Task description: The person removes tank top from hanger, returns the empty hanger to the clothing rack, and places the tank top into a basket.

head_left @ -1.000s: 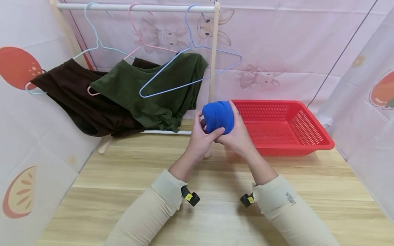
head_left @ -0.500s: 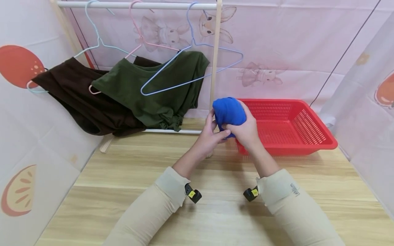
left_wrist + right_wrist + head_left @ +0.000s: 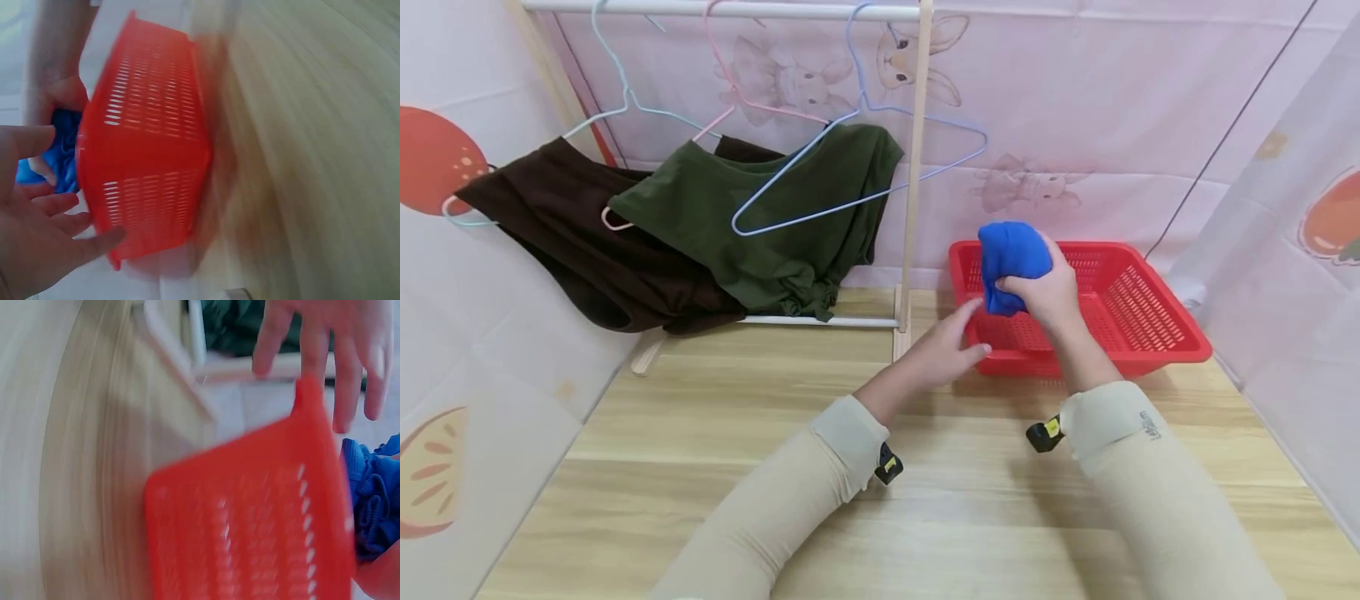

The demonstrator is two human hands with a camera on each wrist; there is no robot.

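Blue, rounded bundle of folded soft cloth (image 3: pixel 1013 250) is held up over the left part of the basket, at about two o'clock in the head view.

Nearest, beige sleeves (image 3: pixel 790 492) come in from seven and four o'clock across the pale wood-grain table (image 3: pixel 617 467). The left hand (image 3: pixel 942 354) lies at the bundle's seven o'clock, its fingers extended and thumb well apart, a wide pose gripping nothing. The right wrist view suggests a small gap to the cloth. It looks placed close enough to steady the lower edge.

The right hand (image 3: pixel 1054 287) alone carries the bundle: its thumb presses the near face and the palm lies along the three o'clock side, the fingers mostly hidden behind. This narrow pinch probably keeps the loose folds from dropping open.

The red, perforated plastic basket (image 3: pixel 1108 321) sits at three o'clock, within easy reach of the right arm.

Farther back, from nine to twelve o'clock, stands a rack of pale wooden posts (image 3: pixel 910 250) with a white bar. A dark brown garment (image 3: pixel 602 225) and a dark green garment (image 3: pixel 797 258) hang spread on mint and pink wire hangers, presumably for support, while a light-blue wire hanger (image 3: pixel 864 102) hooks on near twelve.
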